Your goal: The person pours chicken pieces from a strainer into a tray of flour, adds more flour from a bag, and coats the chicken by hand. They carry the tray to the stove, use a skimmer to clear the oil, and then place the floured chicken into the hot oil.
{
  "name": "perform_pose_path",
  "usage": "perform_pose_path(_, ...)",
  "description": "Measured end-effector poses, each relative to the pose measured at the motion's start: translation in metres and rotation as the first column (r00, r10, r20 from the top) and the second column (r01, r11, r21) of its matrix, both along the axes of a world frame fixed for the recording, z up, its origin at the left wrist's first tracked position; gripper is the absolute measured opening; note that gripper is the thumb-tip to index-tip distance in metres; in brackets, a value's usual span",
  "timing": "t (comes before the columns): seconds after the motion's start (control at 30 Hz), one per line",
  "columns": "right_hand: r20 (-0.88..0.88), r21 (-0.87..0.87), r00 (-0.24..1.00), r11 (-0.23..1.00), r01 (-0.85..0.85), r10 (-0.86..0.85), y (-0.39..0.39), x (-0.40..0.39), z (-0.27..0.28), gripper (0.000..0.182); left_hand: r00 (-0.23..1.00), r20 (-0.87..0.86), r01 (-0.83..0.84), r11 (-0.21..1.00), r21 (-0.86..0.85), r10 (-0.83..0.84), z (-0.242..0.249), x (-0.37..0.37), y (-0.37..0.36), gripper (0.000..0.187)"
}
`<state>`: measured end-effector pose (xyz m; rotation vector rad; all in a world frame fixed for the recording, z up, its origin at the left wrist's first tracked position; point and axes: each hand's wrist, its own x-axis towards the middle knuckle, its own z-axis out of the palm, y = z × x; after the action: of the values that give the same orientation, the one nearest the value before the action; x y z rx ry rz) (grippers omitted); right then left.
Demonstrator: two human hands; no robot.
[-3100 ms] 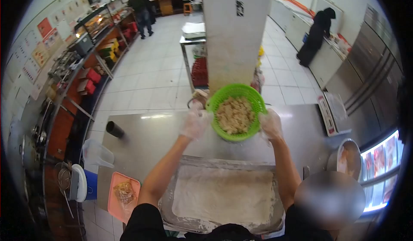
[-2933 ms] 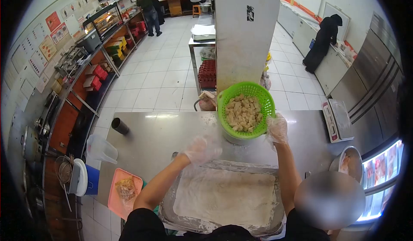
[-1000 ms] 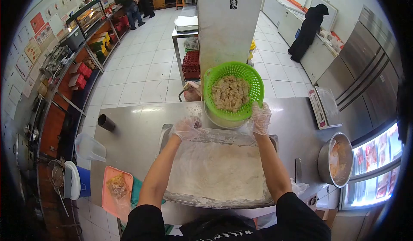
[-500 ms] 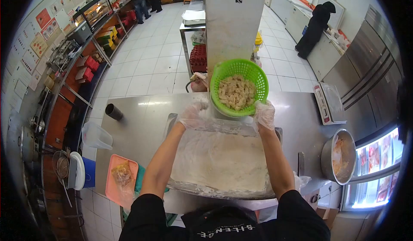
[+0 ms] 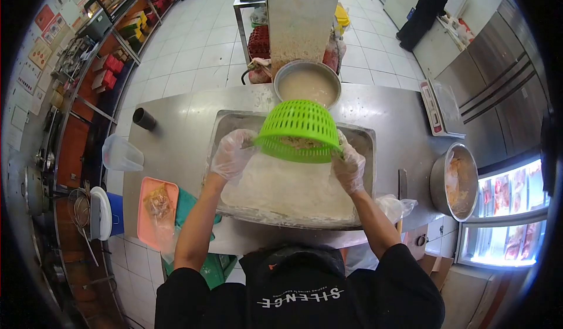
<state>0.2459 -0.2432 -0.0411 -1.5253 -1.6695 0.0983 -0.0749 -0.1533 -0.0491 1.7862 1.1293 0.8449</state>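
Between my gloved hands a green plastic colander is tilted toward me, with pale battered-looking pieces partly showing under its near rim. My left hand grips the rim on the left, and my right hand grips it on the right. Below is a large metal tray spread with white flour. Just behind the colander stands a round metal bowl of cloudy, pale liquid.
On the right are a metal bowl with orange-coated food, a scale and a dark flat tool. A pink tray, clear plastic jug and black cup lie left. A person stands at the far freezers.
The colander has come off the bowl toward me over the flour tray and tipped my way. My left hand, earlier free above the tray, now holds its left rim.
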Motion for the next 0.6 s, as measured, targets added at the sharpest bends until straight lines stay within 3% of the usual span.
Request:
perform_pose_path(0.07, 0.146, 0.074, 0.989, 0.996, -0.043, 0.031, -0.008, 0.007, -0.026, 0.06, 0.974, -0.226, 0.033, 0.971, 0.237, 0.022, 0.004, -0.001, -0.018, 0.02)
perform_pose_path(0.1, 0.2, -0.061, 0.976, 0.995, -0.08, 0.09, -0.016, 0.012, -0.033, 0.064, 0.942, -0.33, 0.068, 0.933, 0.352, 0.056, 0.006, -0.001, -0.025, 0.018)
perform_pose_path(0.2, 0.254, -0.032, 0.948, 0.982, -0.188, 0.19, -0.024, 0.019, -0.043, 0.053, 0.961, -0.276, 0.156, 0.862, 0.482, -0.02, -0.005, -0.005, -0.039, 0.016)
perform_pose_path(0.23, -0.186, -0.175, 0.947, 0.94, -0.293, 0.261, -0.032, 0.018, -0.028, 0.051, 0.955, -0.298, 0.162, 0.851, 0.5, -0.007, -0.006, -0.006, -0.042, 0.016)
perform_pose_path(0.3, -0.151, -0.157, 0.95, 0.942, -0.297, 0.274, -0.033, 0.023, -0.03, 0.055, 0.938, -0.348, 0.188, 0.832, 0.523, 0.007, -0.009, -0.009, -0.05, 0.017)
perform_pose_path(0.33, -0.132, -0.149, 0.951, 0.943, -0.297, 0.278, -0.033, 0.025, -0.03, 0.057, 0.945, -0.327, 0.169, 0.84, 0.515, 0.01, -0.009, -0.011, -0.052, 0.017)
perform_pose_path(0.43, 0.191, 0.204, 0.967, 0.957, -0.206, 0.168, -0.011, 0.022, -0.013, 0.05, 0.979, -0.197, 0.065, 0.824, 0.562, 0.057, 0.009, -0.005, -0.046, 0.022)
perform_pose_path(0.5, 0.079, 0.209, 0.996, 0.977, -0.046, 0.03, 0.004, 0.009, 0.009, 0.038, 0.993, -0.017, -0.077, 0.742, 0.666, 0.119, 0.041, 0.012, -0.042, 0.028)
perform_pose_path(0.53, 0.023, 0.213, 0.999, 0.977, 0.035, -0.041, 0.015, 0.007, 0.019, 0.033, 0.98, 0.111, -0.2, 0.788, 0.583, 0.166, 0.048, 0.018, -0.041, 0.027)
perform_pose_path(0.6, -0.089, -0.129, 0.969, 0.967, 0.22, -0.232, 0.044, 0.011, 0.037, 0.023, 0.895, 0.345, -0.406, 0.839, 0.362, 0.284, 0.058, 0.029, -0.039, 0.027)
